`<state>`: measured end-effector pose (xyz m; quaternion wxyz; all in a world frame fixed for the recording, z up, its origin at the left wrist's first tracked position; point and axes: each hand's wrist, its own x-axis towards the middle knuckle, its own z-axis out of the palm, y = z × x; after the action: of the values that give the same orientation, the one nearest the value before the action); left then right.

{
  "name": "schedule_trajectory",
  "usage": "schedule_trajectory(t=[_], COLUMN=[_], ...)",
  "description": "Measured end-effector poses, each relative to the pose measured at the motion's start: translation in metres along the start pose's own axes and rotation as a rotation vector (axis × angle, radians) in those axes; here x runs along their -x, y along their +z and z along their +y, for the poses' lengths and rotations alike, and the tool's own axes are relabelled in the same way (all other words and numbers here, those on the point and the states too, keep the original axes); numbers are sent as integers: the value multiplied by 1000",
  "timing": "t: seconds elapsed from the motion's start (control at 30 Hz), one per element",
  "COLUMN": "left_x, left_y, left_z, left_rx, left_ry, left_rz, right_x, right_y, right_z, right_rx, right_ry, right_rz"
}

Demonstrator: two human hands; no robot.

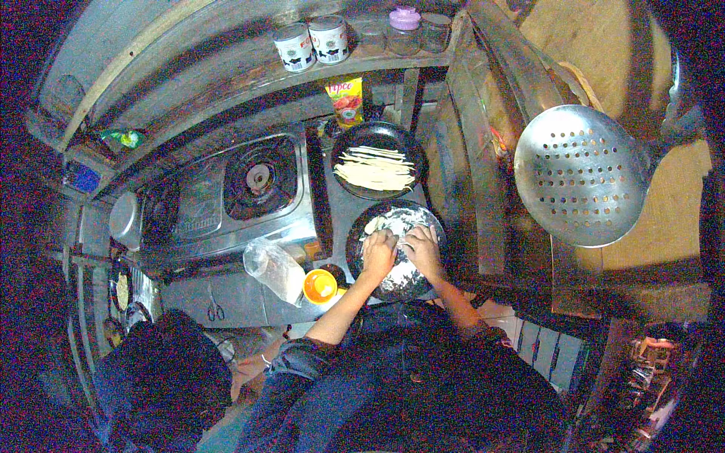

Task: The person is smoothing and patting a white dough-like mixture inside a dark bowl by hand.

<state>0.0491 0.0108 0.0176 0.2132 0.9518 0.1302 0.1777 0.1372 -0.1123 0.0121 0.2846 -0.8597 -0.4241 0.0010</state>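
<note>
Both of my hands are over a round dark pan [355, 249] whose inside is strewn with white flour [396, 276]. My left hand [380, 252] lies palm down with fingers bent, beside a small pale piece of dough [372, 226]. Close by on its right, my right hand [422, 249] also presses down with curled fingers. Whatever lies under the fingers is hidden. Just beyond, a second dark pan [419, 164] holds several pale dough strips [376, 170] laid side by side.
Left are a two-burner gas stove [260, 176], a clear plastic bag of white powder [277, 274], an orange cup [320, 286] and scissors [215, 308]. A yellow packet [346, 102] stands behind the pans. A perforated metal skimmer [583, 175] hangs right. Another person [170, 374] is at lower left.
</note>
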Motion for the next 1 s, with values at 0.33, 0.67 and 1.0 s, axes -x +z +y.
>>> schedule_trajectory(t=[0.33,0.67,1.0], left_x=[1,9,30], left_y=[8,-11,-25], left_z=[-3,0,-3], left_rx=[103,126,-12], left_ry=[-40,-86,-127], left_rz=[18,3,-159], right_x=[-3,5,19], right_y=[8,1,-2], right_z=[0,-5,-10], right_rx=[127,52,223], right_ry=[-77,-54,-74], right_rz=[8,-46,-189])
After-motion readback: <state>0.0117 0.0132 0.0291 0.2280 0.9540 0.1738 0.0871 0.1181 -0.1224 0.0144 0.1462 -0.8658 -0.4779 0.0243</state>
